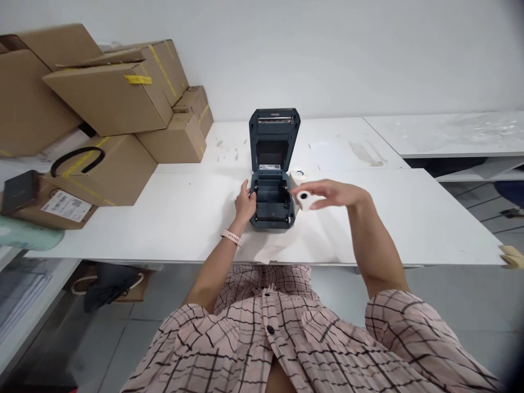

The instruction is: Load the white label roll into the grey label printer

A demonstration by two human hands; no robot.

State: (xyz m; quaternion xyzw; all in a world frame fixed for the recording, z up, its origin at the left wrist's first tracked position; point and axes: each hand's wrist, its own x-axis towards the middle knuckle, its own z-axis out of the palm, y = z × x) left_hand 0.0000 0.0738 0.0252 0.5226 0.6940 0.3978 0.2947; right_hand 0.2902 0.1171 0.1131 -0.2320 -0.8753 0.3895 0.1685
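A dark label printer [272, 210] stands on the white table with its lid [274, 139] raised. Its inner bay faces up and I see no roll inside. My left hand [244, 205], a pale band on its wrist, grips the printer's left side wall, thumb over the rim. My right hand [336, 194] is at the printer's right side, fingers stretched toward the bay and thumb apart. A white paper roll [303, 200] with a dark core shows between its fingers and thumb; whether they touch it I cannot tell. Behind it sits another white roll [298, 174], partly hidden.
Cardboard boxes [110, 98] are stacked on the table's left. A dark flat object [19, 192] and a pale green roll [30, 232] lie near the left edge. Thin white paper [272, 248] lies before the printer. A wall rises behind; a lower shelf [478, 172] is at right.
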